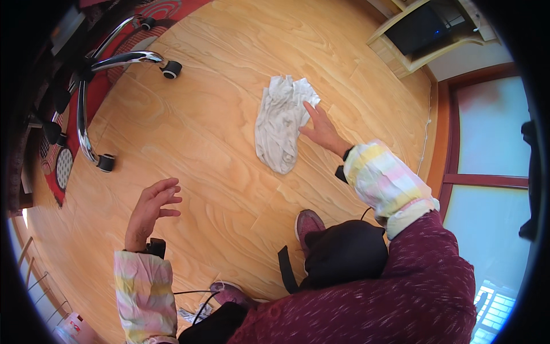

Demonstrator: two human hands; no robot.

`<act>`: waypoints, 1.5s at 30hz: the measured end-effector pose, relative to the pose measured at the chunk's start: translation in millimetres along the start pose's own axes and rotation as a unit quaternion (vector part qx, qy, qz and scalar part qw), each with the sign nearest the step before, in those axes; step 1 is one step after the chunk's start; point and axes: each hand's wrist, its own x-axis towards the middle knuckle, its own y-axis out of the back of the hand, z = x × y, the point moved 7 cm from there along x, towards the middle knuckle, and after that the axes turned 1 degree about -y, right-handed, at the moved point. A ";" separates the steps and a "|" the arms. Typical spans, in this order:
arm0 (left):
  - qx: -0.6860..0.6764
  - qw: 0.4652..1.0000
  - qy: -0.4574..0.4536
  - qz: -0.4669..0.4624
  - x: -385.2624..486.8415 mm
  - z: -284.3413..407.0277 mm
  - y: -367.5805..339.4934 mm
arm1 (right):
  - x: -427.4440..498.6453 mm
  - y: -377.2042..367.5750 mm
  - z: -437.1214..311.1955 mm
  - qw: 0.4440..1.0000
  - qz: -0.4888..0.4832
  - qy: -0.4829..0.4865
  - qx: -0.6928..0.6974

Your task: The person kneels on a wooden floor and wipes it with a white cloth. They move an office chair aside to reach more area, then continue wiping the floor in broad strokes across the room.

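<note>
A crumpled greyish-white cloth (279,124) lies on the wood-patterned floor (206,142) before me. At its right edge is my right hand (323,129), thumb and index finger spread apart. Those fingertips overlap the cloth in the picture; whether they touch it I cannot tell. My left hand (154,208) hovers over bare floor at lower left, fingers loosely curled and apart, with nothing in it. Both forearms wear checked pastel sleeve covers, and dark bands circle the wrists.
A swivel chair's chrome base (129,60) with black casters stands on a red patterned rug (71,150) at left. A wooden cabinet (395,56) is at upper right, beside a red-framed glass door (449,178). My shoes (309,223) and a thin black cable (193,292) are below.
</note>
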 end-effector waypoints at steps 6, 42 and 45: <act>0.000 0.999 -0.004 0.039 -17.7 -6.7 15.3 | 47.7 -73.3 -72.9 0.986 -0.007 0.080 -0.144; 0.388 0.913 -0.074 -0.099 29.4 92.8 -208.8 | 10.1 -47.1 8.3 0.985 0.130 0.113 0.010; 0.458 0.873 -0.049 -0.163 41.6 79.5 -216.0 | -54.4 -6.1 88.2 0.991 0.099 0.038 -0.084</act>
